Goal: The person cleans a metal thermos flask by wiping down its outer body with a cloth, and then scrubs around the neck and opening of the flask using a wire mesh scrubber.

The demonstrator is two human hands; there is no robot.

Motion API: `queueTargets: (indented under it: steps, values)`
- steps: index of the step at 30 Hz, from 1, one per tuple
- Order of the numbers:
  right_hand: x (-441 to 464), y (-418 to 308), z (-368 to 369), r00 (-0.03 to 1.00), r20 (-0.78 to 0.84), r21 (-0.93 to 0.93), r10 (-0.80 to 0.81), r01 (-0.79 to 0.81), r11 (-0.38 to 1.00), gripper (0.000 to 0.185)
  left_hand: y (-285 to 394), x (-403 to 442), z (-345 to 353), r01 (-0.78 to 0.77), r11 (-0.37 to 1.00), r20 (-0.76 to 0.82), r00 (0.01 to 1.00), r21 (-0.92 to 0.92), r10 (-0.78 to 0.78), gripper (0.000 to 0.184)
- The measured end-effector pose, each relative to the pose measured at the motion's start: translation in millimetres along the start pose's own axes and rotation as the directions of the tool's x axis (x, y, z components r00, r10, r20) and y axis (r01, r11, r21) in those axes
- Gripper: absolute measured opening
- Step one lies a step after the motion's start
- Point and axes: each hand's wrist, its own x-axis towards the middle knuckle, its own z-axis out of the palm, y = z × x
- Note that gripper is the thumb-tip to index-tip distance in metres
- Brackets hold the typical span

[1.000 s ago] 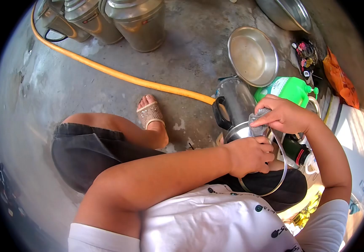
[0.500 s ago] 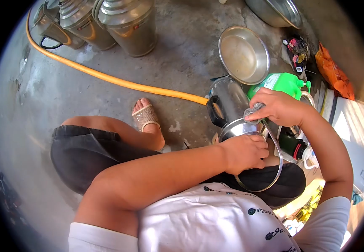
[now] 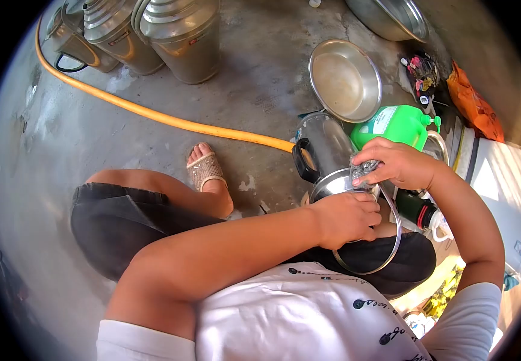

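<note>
A shiny metal pail [image 3: 326,141] lies tilted in front of my lap, with a black side handle [image 3: 304,160] and a thin metal bail [image 3: 397,234] looping over my thigh. My right hand [image 3: 396,163] pinches a grey steel wool scrubber [image 3: 364,171] against the pail near its rounded shoulder. Lower down, my left hand [image 3: 347,219] curls its fingers over the top end of the pail; its fingertips are partly hidden.
Metal pails with stepped lids [image 3: 179,36] stand at the back left. An orange hose [image 3: 170,122] runs across the concrete floor to the pail. A steel basin [image 3: 346,81], a green jug [image 3: 402,123], a dark bottle [image 3: 414,207] and an orange bag [image 3: 474,105] sit right.
My right hand has shifted slightly down along the pail with the scrubber, whose grey mesh shows more now. The left hand keeps its hold. The view has moved a little.
</note>
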Motion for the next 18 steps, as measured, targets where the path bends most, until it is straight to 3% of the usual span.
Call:
queueTargets:
  steps: [5, 8, 11, 18]
  values:
    - [20, -8, 15, 1.0, -0.014, 0.027, 0.005, -0.005, 1.0, 0.039, 1, 1, 2, 0.017, 0.999, 0.038, 0.999, -0.048, -0.015, 0.034]
    - [59, -11, 24, 0.976, 0.025, -0.056, -0.216, 0.217, 0.975, 0.032, 2, 1, 7, -0.004, 1.0, 0.029, 1.0, -0.016, 0.005, 0.034]
    - [56, -12, 9, 0.991, 0.075, -0.037, -0.113, 0.116, 0.993, 0.031, 3, 3, 4, 0.004, 1.0, 0.027, 1.0, 0.016, -0.004, 0.033]
    - [-30, 2, -9, 0.994, -0.001, 0.041, 0.111, -0.111, 0.993, 0.055, 3, -2, -3, 0.002, 1.0, 0.018, 1.0, 0.02, -0.003, 0.036]
